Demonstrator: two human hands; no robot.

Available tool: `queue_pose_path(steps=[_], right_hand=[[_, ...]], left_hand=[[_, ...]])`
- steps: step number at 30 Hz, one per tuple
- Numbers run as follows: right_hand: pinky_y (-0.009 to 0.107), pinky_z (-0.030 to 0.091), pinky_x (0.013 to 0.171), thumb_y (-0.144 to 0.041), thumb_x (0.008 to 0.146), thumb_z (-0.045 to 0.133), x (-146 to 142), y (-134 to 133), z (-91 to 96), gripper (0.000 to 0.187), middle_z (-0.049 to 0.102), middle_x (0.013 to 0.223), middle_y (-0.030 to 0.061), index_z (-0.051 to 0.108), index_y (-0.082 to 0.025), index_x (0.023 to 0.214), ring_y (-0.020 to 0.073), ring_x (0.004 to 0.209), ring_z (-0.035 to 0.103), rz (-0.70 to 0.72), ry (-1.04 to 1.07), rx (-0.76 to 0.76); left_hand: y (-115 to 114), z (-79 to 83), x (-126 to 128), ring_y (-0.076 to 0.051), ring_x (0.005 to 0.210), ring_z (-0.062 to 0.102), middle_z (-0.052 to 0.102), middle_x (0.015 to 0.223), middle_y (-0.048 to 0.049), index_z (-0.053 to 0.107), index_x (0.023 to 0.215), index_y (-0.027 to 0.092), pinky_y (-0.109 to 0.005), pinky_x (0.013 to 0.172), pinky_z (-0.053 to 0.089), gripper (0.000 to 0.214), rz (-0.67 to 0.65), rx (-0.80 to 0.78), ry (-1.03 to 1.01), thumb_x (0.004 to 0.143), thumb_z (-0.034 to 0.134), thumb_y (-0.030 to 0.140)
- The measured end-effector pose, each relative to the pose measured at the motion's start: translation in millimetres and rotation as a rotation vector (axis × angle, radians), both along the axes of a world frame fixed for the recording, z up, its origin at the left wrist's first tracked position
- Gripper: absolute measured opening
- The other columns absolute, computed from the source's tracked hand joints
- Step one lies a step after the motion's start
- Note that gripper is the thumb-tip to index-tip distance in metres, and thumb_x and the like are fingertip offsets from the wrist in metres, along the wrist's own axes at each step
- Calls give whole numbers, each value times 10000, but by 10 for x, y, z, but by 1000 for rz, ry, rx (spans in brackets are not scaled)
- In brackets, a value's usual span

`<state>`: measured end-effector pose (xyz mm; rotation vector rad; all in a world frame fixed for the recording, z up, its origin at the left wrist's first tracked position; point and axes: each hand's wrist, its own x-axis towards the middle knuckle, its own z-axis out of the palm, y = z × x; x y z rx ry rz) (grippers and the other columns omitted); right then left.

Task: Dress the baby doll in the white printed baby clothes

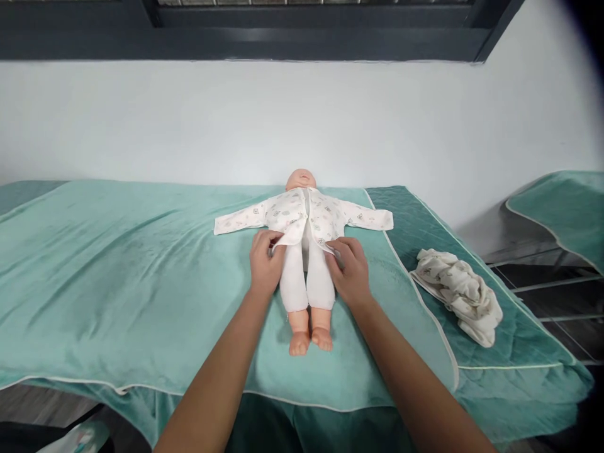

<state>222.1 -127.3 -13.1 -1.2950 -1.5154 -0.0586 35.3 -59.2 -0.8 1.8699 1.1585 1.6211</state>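
Note:
A baby doll (322,336) lies on its back on the green bed cover, head toward the wall and feet toward me. It wears a white printed baby jacket (283,211) with sleeves spread to both sides and the front parted down the middle. White cloth covers its legs down to the shins. My left hand (267,261) pinches the jacket's lower hem on the left side. On the other side, my right hand (349,264) has its fingers closed on the right front hem. The doll's hands are hidden in the sleeves.
A crumpled white printed cloth (460,292) lies on the darker green mattress (514,352) at right. The light green cover (117,283) spreads left. Behind stands a white wall (189,119); a metal rack (557,286) shows beyond the bed's right edge.

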Motion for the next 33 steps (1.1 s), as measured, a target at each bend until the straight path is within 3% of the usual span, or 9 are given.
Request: queue_pose_path(steps=[2, 6, 10, 15, 21, 23, 26, 29, 33], right_hand=[[357, 468, 843, -294, 945, 530, 13, 94, 8, 129, 593, 901, 34, 635, -227, 911, 194, 893, 562, 8, 160, -39], [267, 411, 664, -430, 924, 570, 131, 246, -59, 286, 471, 700, -47, 540, -201, 756, 126, 672, 448, -59, 702, -57], [250, 441, 667, -428, 852, 643, 217, 305, -99, 282, 520, 721, -52, 513, -199, 750, 114, 677, 493, -28, 1091, 65], [245, 484, 638, -373, 809, 664, 242, 255, -61, 208, 575, 759, -44, 540, -206, 806, 121, 695, 564, -52, 1258, 111], [195, 412, 471, -322, 777, 692, 349, 95, -74, 259, 464, 655, -74, 461, -218, 721, 83, 550, 472, -70, 1350, 180], [183, 413, 487, -294, 761, 712, 338, -2, -83, 268, 435, 643, -82, 462, -212, 711, 69, 540, 454, -26, 1365, 168], [202, 480, 608, -283, 760, 720, 247, -230, -123, 197, 519, 724, -61, 540, -208, 784, 80, 653, 546, -28, 1325, 129], [274, 517, 742, -306, 785, 707, 174, -545, -193, 182, 613, 902, -10, 594, -213, 892, 132, 837, 618, -99, 1141, 53], [416, 503, 905, -320, 839, 644, 380, -971, -237, 257, 627, 1111, 61, 602, -226, 1075, 224, 1063, 596, -216, 599, -124]], left_hand=[[81, -25, -21, -147, 759, 548, 587, 761, 6, 628, 772, 196, -265, 726, 444, 194, 4, -158, -264, 885, 590, 349], [200, -71, -83, -116, 716, 574, 600, 756, 17, 595, 770, 178, -232, 695, 461, 292, -7, -320, -818, 824, 668, 456], [237, -88, -102, -128, 817, 623, 636, 840, -7, 593, 825, 171, -235, 760, 495, 281, -16, -265, -902, 830, 665, 443], [243, -116, -124, -105, 767, 573, 574, 786, 27, 507, 761, 187, -225, 740, 479, 309, 140, -192, -936, 849, 639, 452], [202, -172, -200, -98, 732, 498, 480, 748, 40, 445, 731, 197, -223, 704, 439, 338, 278, -139, -844, 886, 581, 465], [165, -189, -237, -90, 713, 476, 459, 755, 44, 454, 764, 196, -215, 675, 417, 296, 303, -167, -807, 877, 597, 430], [76, -195, -289, -77, 671, 458, 456, 798, 53, 463, 893, 210, -210, 633, 392, 190, 324, -222, -769, 839, 626, 292], [-59, -191, -331, -71, 637, 438, 437, 796, 64, 440, 945, 222, -215, 641, 390, 241, 322, -222, -681, 790, 613, 160], [-280, -202, -384, -74, 665, 448, 457, 839, 48, 472, 962, 224, -216, 671, 396, 242, 258, -206, -563, 780, 606, 136]])
